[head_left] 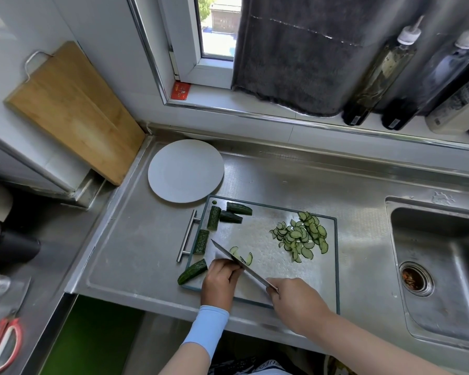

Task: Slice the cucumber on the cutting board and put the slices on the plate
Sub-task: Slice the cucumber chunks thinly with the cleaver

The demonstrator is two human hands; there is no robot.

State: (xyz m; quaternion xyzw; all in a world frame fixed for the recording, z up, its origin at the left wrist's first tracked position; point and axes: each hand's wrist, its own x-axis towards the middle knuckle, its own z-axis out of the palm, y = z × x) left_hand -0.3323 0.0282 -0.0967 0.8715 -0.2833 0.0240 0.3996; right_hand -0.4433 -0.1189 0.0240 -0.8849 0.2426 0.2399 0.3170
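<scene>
- Thin green cucumber slices [301, 236] lie piled on the grey rectangular cutting board [263, 228]. Five dark-green cucumber chunks [214, 217] wait uncut along its left edge.
- The round white plate [186, 170] holds nothing; no slices moved over yet.
- The right hand [295, 301] grips the steel knife [238, 262]. The left hand [220, 277] has its fingers curled beside the blade; what they hold is hidden.

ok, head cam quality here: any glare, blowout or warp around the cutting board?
Head view: heavy fisheye warp, the window frame and counter edges bow; window pane blown out; soft glare on the counter and cutting board; knife and cucumber slices are sharp.
</scene>
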